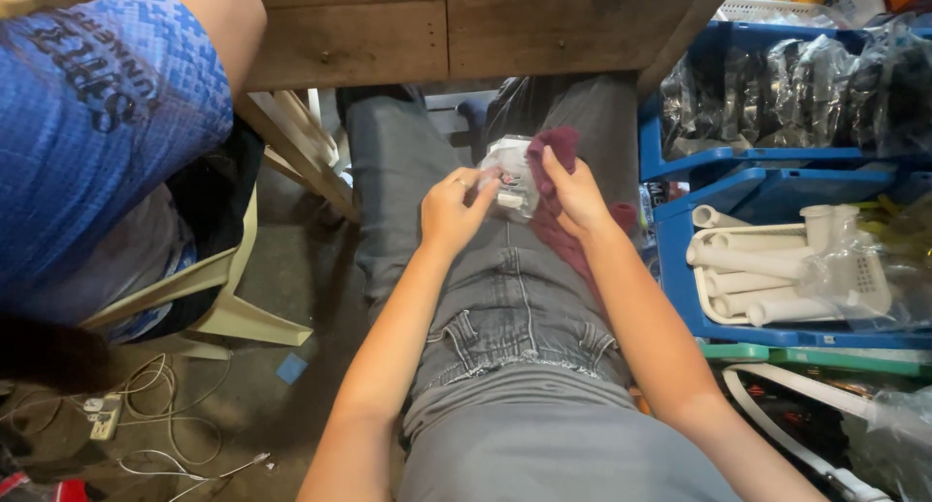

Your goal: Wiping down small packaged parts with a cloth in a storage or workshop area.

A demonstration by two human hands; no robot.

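I sit with grey jeans on, and both hands meet over my lap. My left hand pinches the near edge of a small clear and white plastic part. My right hand grips the same part together with a dark red cloth, which drapes down over my right thigh. The cloth wraps the right side of the part, hiding some of it.
A wooden table is straight ahead. A person in a blue shirt sits on a cream plastic chair at the left. Blue bins with white plastic parts stand at the right. White cables lie on the floor.
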